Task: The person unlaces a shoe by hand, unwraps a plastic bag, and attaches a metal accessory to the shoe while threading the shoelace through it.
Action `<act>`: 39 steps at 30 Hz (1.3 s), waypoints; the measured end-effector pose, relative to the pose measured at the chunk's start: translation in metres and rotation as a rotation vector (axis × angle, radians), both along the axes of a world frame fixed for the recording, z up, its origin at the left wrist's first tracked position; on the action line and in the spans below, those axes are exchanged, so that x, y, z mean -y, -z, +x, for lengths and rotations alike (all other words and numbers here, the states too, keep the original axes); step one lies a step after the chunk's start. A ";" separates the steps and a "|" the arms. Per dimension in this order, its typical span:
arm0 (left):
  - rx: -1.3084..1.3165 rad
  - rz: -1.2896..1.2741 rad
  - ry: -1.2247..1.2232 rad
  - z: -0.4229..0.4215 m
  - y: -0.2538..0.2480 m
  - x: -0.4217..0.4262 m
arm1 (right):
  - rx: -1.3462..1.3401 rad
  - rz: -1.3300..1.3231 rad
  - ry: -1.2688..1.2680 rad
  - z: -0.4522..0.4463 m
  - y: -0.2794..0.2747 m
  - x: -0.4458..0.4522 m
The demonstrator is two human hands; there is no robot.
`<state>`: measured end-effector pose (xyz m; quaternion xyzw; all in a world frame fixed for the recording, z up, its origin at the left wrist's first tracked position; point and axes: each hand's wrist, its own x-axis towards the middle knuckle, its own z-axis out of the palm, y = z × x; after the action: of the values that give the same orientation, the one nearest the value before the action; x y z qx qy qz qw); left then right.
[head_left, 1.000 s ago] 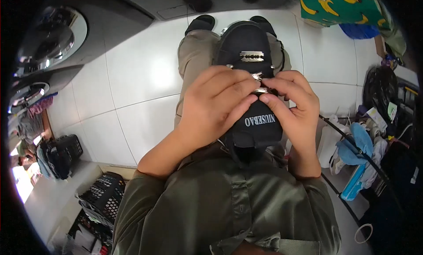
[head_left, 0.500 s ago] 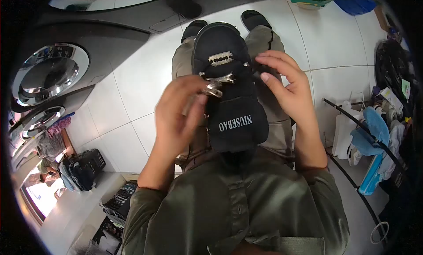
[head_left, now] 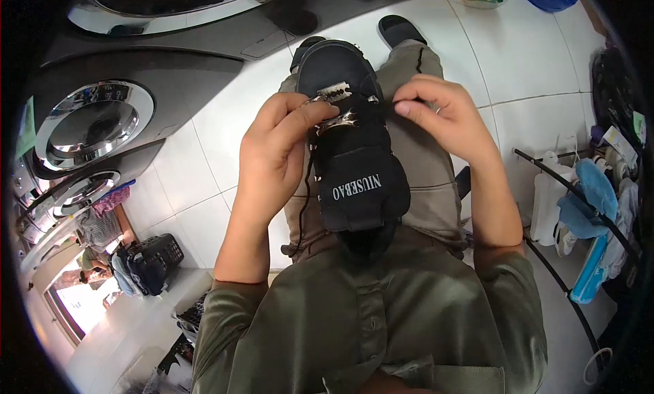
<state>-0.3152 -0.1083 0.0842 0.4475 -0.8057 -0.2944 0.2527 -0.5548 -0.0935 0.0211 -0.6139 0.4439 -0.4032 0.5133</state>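
White-tiled floor (head_left: 197, 149), front-loading washer (head_left: 95, 125) to the left: on the trousers (head_left: 426, 166), one black NIUSEBAO shoe (head_left: 354, 164), toe outward, apparently so the lap steadies it and frees both hands. Left hand (head_left: 276, 135) — thumb and forefinger nearly together beside the razor-blade ornament (head_left: 334, 91), grip hidden; right hand (head_left: 449, 118) — curled, tips close, beside the shoe, any hold impossible to tell. Outward: loose black shoelace (head_left: 308, 190), black slipper (head_left: 398, 32).

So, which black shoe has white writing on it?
The shoe that the left hand touches: its tongue reads NIUSEBAO in white letters. The two black slippers beyond it show no writing.
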 end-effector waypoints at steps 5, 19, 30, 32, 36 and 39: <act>0.101 -0.018 0.014 -0.006 -0.006 0.001 | -0.014 -0.100 0.108 0.009 0.000 0.002; -0.002 -0.047 -0.118 -0.020 0.006 -0.003 | 0.035 -0.269 0.379 0.022 -0.003 0.000; 0.082 -0.061 -0.072 -0.015 0.000 -0.003 | -0.175 0.251 0.218 -0.095 0.052 -0.079; 0.078 -0.057 -0.084 -0.015 0.001 -0.002 | -0.226 0.396 0.308 -0.126 0.079 -0.111; 0.092 -0.054 -0.063 -0.015 -0.002 -0.002 | -0.305 0.617 0.432 -0.165 0.126 -0.178; 0.107 -0.042 -0.071 -0.019 -0.006 -0.002 | -0.252 0.649 0.541 -0.183 0.171 -0.222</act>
<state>-0.3339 -0.1059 0.0904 0.4857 -0.8075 -0.2440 0.2291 -0.7375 0.1288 -0.1502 -0.3269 0.7514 -0.2849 0.4973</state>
